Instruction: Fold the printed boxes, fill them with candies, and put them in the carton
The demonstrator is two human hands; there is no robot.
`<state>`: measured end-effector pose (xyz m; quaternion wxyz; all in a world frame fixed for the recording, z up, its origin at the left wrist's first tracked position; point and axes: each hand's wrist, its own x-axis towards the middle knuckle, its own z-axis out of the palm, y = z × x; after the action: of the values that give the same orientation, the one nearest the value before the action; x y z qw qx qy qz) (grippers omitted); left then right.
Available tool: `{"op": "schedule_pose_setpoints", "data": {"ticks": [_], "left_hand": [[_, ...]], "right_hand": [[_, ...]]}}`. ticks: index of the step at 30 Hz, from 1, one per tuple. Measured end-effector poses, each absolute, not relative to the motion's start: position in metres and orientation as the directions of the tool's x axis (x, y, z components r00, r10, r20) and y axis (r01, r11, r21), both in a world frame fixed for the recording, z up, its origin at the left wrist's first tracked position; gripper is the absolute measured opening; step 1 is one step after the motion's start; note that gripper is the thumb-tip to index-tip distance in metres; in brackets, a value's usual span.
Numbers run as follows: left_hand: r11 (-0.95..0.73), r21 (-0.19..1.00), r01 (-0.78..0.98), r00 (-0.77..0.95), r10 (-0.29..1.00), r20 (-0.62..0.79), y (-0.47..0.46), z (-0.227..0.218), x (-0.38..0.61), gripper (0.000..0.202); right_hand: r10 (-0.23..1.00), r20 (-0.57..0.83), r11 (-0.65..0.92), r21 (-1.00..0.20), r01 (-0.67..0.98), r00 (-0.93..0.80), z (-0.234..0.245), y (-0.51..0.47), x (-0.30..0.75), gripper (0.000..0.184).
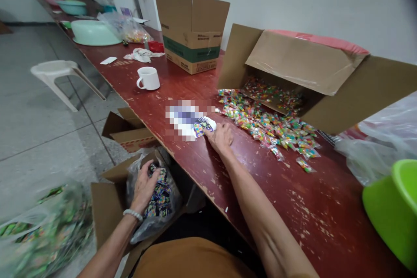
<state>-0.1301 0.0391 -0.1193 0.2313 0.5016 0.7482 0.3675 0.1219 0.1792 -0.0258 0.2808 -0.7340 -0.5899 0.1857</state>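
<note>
My left hand [144, 186] reaches down into a clear plastic bag [156, 221] of dark printed packets [160, 196], which sits in an open cardboard box [104, 208] on the floor; its fingers curl over the packets. My right hand [220, 137] rests on the red-brown table [260, 191], fingers closed on a printed packet [204, 125] beside a blurred stack of packets. Just right of that hand lies a heap of small colourful candy sachets [270, 128], spilling from a big cardboard box [312, 78] lying on its side.
A white mug [148, 78] and an upright open carton [192, 30] stand farther along the table. A green bowl [394, 208] and clear bags [384, 139] are at the right. A white plastic stool [60, 74] and another floor box [130, 132] stand left.
</note>
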Motion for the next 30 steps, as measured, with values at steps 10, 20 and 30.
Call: {"op": "schedule_pose_setpoints", "data": {"ticks": [10, 20, 30], "left_hand": [[-0.241, 0.659, 0.712, -0.254, 0.787, 0.562, 0.062, -0.033, -0.081, 0.039], [0.46, 0.876, -0.147, 0.612, 0.738, -0.285, 0.032, 0.025, -0.037, 0.062], [0.493, 0.836, -0.241, 0.657, 0.717, -0.233, 0.007, 0.015, -0.005, 0.042]], "right_hand": [[0.954, 0.028, -0.135, -0.849, 0.51, 0.298, -0.023, 0.176, 0.13, 0.025], [0.954, 0.059, 0.016, -0.99, -0.143, -0.295, 0.026, 0.07, 0.185, 0.029], [0.96, 0.037, -0.035, -0.967, -0.251, -0.278, 0.032, 0.031, 0.186, 0.039]]}}
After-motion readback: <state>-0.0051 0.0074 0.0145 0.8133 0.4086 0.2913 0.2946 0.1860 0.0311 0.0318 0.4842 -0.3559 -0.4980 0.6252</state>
